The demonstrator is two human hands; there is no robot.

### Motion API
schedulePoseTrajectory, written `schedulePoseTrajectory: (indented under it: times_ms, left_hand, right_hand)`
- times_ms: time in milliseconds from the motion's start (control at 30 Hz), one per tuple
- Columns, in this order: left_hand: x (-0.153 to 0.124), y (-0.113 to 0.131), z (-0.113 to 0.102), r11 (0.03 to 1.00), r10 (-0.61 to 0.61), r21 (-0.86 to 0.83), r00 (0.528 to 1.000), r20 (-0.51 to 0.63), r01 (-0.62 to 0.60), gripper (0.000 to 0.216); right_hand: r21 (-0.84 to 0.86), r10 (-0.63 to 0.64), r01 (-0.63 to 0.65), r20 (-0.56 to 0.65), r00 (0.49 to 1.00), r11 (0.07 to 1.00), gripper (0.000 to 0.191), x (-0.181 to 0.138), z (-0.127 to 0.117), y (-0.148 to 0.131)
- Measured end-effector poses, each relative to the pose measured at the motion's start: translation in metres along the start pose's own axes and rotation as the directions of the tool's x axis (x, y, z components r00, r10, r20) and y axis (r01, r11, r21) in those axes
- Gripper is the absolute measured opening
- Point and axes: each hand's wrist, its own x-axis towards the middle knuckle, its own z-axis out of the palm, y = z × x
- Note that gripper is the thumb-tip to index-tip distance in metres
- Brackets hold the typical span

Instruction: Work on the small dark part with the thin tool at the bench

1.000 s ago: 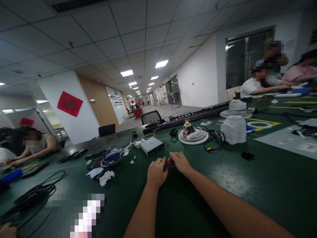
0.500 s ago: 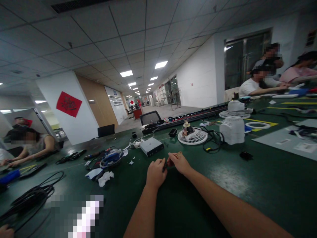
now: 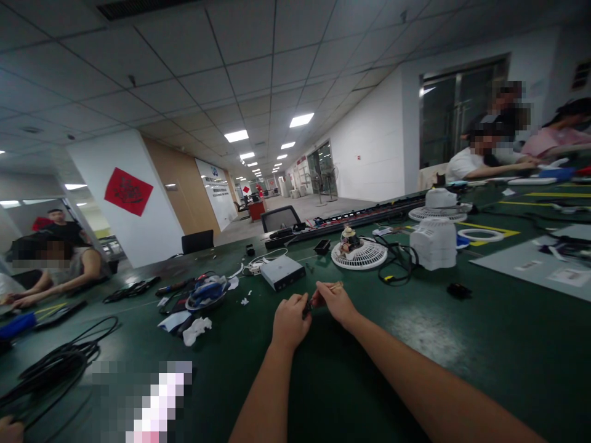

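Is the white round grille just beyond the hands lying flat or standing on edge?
Lying flat: the white round grille spreads low across the green table, with a bare mechanism sitting on top.

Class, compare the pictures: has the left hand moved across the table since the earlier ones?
No, no clear move either way: the left hand is just nearside of the grey box, as before.

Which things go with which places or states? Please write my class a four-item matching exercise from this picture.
1. small dark part
2. grey box
3. black cable coil
4. nearer white fan grille

A. bears an upright mechanism
B. at the picture's lower left
C. in the left hand's fingers
D. just beyond the hands

Pairs: 1-C, 2-D, 3-B, 4-A
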Motion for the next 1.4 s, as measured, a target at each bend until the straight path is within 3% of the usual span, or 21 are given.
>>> schedulePoseTrajectory:
  times_ms: [167, 700, 833, 1167, 1300, 1400]
  left_hand:
    - [0.000, 0.000, 0.001, 1.000, 0.018, 0.005, 1.000, 0.012, -0.018, 0.050]
    - [0.000, 0.001, -0.003, 1.000, -0.005, 0.003, 0.999, 0.044, 0.005, 0.050]
    - [-0.001, 0.001, -0.004, 1.000, -0.025, 0.004, 0.999, 0.038, 0.025, 0.050]
    - [0.000, 0.001, -0.003, 1.000, -0.003, -0.001, 0.999, 0.032, 0.003, 0.048]
    - [0.000, 0.001, -0.003, 1.000, 0.016, 0.001, 1.000, 0.020, -0.016, 0.050]
    - [0.000, 0.001, -0.003, 1.000, 0.026, 0.009, 0.999, 0.027, -0.026, 0.047]
  right_hand:
    - [-0.114, -0.003, 0.005, 0.017, 1.000, 0.993, 0.044, 0.000, -0.001, -0.001]
    - [-0.142, -0.012, 0.018, 0.041, 0.999, 0.990, 0.041, 0.000, -0.003, 0.002]
    - [-0.077, -0.001, 0.005, 0.051, 0.999, 0.997, 0.042, 0.001, -0.003, 0.002]
    - [-0.209, -0.073, 0.085, 0.066, 0.995, 0.974, 0.041, -0.002, -0.001, 0.000]
    - [-0.148, -0.062, 0.071, 0.061, 0.996, 0.986, 0.041, -0.002, 0.000, -0.003]
    - [-0.248, -0.074, 0.086, 0.055, 0.996, 0.965, 0.040, -0.004, 0.001, -0.008]
